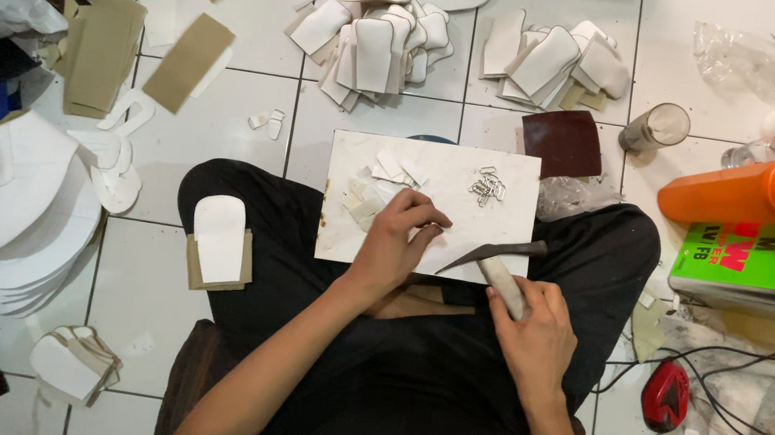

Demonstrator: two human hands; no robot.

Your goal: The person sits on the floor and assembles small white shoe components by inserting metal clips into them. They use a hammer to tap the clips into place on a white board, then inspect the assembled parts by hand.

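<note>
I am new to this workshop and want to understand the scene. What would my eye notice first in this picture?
First comes the white board on the seated person's lap, where the left hand pinches a small white piece while the right hand grips a hammer. Next, the bright orange bottle lies on a green tin at the right. Heaps of white cut pieces cover the tiled floor above.

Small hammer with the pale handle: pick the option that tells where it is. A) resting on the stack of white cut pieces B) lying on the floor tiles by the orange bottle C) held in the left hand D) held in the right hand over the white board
D: the right hand grips the small hammer with the pale handle, its dark head over the edge of the white board on the lap.
</note>
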